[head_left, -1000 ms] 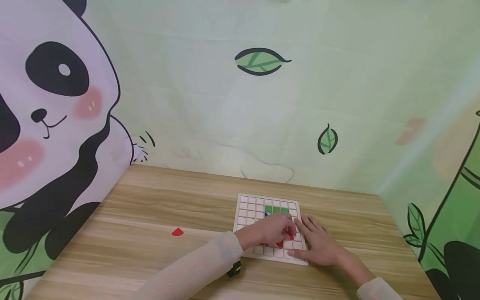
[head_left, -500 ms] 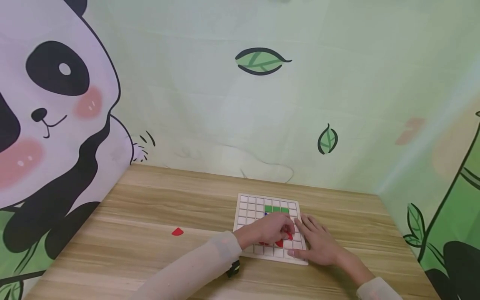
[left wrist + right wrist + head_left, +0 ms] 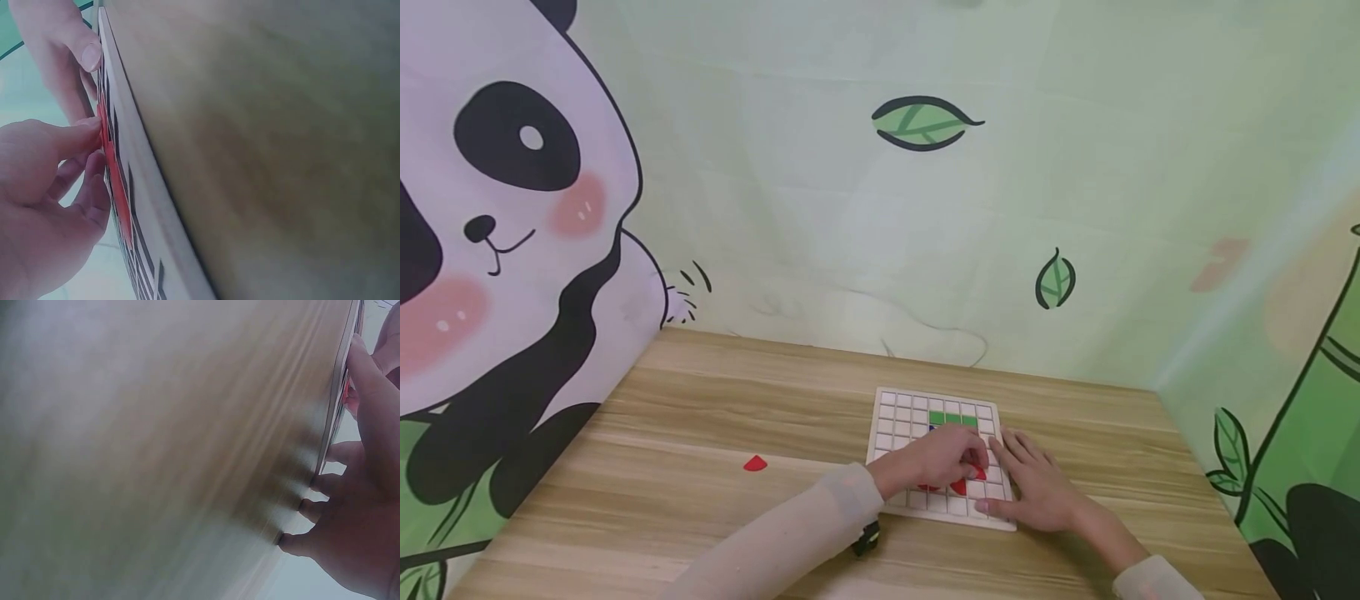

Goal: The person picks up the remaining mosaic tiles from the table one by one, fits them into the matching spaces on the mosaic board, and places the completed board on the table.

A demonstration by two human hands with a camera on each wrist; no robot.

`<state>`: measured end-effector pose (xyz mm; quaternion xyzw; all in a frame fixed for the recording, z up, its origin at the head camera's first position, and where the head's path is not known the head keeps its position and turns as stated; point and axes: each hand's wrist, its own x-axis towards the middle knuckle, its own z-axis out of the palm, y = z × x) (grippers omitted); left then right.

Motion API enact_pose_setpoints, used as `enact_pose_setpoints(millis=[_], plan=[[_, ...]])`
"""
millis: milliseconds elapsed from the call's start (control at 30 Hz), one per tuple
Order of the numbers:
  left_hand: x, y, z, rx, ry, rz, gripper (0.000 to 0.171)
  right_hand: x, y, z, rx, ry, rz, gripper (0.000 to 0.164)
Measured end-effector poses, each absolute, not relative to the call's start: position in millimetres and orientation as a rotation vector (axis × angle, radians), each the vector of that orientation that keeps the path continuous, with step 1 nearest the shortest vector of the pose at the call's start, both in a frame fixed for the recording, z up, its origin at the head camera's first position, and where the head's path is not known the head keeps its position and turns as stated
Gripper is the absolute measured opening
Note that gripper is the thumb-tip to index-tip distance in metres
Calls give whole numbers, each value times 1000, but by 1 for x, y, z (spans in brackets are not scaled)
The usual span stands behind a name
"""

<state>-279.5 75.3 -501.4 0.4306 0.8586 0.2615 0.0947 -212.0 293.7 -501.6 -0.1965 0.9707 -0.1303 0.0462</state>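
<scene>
A white square grid board (image 3: 891,414) lies on the wooden table. Over its right half is my left hand (image 3: 942,458), fingers curled, thumb and fingertips pinching a small red piece (image 3: 979,473) at the board's surface. Another red piece (image 3: 958,487) lies on the grid beside it. Green pieces (image 3: 953,418) form a row toward the back, and a bit of blue shows behind the hand. My right hand (image 3: 1043,492) rests flat along the board's right edge, fingers spread, thumb on the front right part. In the left wrist view, the left thumb (image 3: 81,134) touches red.
A loose red fan-shaped piece (image 3: 755,463) lies on the table (image 3: 715,400) left of the board. A small dark object (image 3: 867,540) shows beside the left forearm. Printed cloth walls (image 3: 805,208) with a panda and leaves stand behind and at the sides.
My left fingertips and the red piece under them have shifted very slightly. The right hand, the board and the loose red piece stay where they were.
</scene>
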Motion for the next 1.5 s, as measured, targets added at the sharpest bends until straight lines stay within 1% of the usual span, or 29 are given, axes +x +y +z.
enact_pose_setpoints(millis=[167,300,467,733,1000,1367,1500], plan=[[-278,67,-496,1211,2563,808,9,-211,293,-503,-600,2962,-390,109],[-283,48,-487,1176,2576,899,13,-212,292,-501,-582,2958,-379,110],[-289,4,-474,1089,2610,1045,20,-214,290,-499,-555,2951,-351,112],[-295,-75,-474,979,2723,1133,20,-212,291,-498,-548,2944,-369,114],[-285,-122,-477,918,2754,1102,22,-211,290,-498,-548,2930,-396,111],[-265,-184,-479,840,2853,1026,24,-212,289,-498,-557,2929,-417,110],[-257,-201,-481,841,2902,955,24,-211,291,-496,-561,2947,-448,106]])
